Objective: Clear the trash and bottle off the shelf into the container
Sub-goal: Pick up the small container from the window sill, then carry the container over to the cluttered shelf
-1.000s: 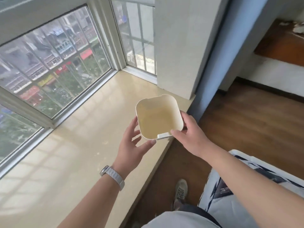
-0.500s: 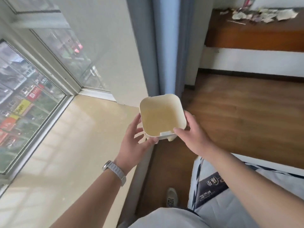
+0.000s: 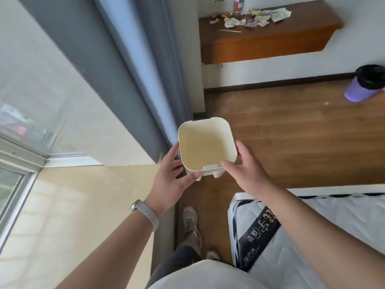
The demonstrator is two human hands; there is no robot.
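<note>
The left hand (image 3: 168, 181) and right hand (image 3: 246, 174) curl their fingers (image 3: 229, 163) round the container (image 3: 205, 148), with its mouth up, probably to receive things. The trash (image 3: 257, 17) and bottle (image 3: 237, 5) are on the far shelf (image 3: 302, 28), well apart.

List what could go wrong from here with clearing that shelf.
1. The left hand and right hand hold the container only by its near corners, so it may tip once loaded.
2. The paper scraps lie loose on the shelf; sweeping may scatter them onto the floor.
3. The bottle stands at the back and might topple when reached.
</note>
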